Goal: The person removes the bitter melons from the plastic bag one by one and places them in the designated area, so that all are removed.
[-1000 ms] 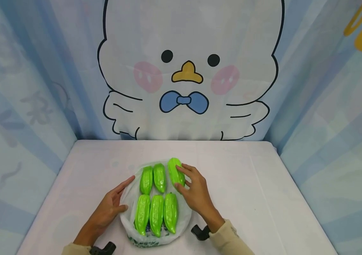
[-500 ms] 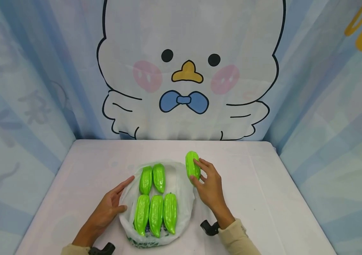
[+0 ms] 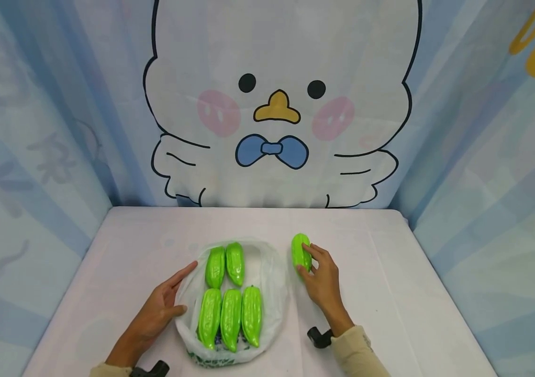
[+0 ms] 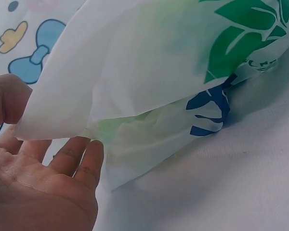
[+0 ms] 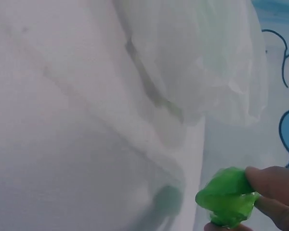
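Observation:
My right hand holds a bright green, glossy, ridged gourd-like piece between thumb and fingers, to the right of a white plastic bag. In the right wrist view the fingers pinch this piece at its side. Inside the wide-mouthed bag lie several similar green pieces, two at the back and three in front. At the bag's left rim my left hand grips the plastic. The left wrist view shows the thumb and fingers of that hand at the bag's edge.
A table with a pale cloth bears the bag. Behind it hangs a curtain with a cartoon chick, and blue curtains close off both sides. Green leaf prints mark the outside of the bag.
My right hand has lifted one green piece from the bag's back right and carried it right, past the rim. My left hand has stayed at the bag's left edge.

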`<state>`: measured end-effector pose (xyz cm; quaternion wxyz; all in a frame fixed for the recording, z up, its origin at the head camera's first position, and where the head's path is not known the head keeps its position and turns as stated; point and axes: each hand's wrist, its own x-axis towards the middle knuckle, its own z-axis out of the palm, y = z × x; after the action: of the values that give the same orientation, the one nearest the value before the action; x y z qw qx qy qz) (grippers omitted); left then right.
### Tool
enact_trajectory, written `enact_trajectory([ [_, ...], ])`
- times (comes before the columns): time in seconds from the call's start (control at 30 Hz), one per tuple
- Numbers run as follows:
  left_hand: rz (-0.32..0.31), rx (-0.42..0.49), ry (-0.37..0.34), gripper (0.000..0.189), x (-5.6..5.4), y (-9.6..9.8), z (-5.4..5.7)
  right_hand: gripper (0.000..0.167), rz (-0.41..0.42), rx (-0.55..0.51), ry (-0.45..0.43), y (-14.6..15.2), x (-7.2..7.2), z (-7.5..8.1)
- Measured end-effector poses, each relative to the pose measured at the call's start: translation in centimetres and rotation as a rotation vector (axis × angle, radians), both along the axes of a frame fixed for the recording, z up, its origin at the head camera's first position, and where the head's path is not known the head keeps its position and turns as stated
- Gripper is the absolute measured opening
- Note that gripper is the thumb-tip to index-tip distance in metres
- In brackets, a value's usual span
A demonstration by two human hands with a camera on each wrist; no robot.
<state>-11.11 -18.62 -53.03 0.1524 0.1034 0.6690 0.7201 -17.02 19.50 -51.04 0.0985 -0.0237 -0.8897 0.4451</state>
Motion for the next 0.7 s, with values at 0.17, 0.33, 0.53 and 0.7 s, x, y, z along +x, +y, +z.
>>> enact_trajectory([
  [0.17,-0.003,0.007,0.004,0.1,0.0,0.0,-0.1,0.058,-0.023,0.003,-0.033,0.6,-0.4,-1.2],
  [0.33,-0.005,0.013,0.007,0.1,0.1,0.0,-0.1,0.059,-0.039,0.024,-0.053,0.7,-0.8,-1.7],
  [0.53,0.001,0.002,0.007,0.101,0.1,0.1,0.1,0.06,-0.048,0.008,-0.061,0.7,-1.1,-2.0],
  [0.7,0.007,-0.007,-0.005,0.101,0.1,0.2,0.2,0.061,-0.061,0.033,-0.037,0.5,-1.0,-2.0],
])
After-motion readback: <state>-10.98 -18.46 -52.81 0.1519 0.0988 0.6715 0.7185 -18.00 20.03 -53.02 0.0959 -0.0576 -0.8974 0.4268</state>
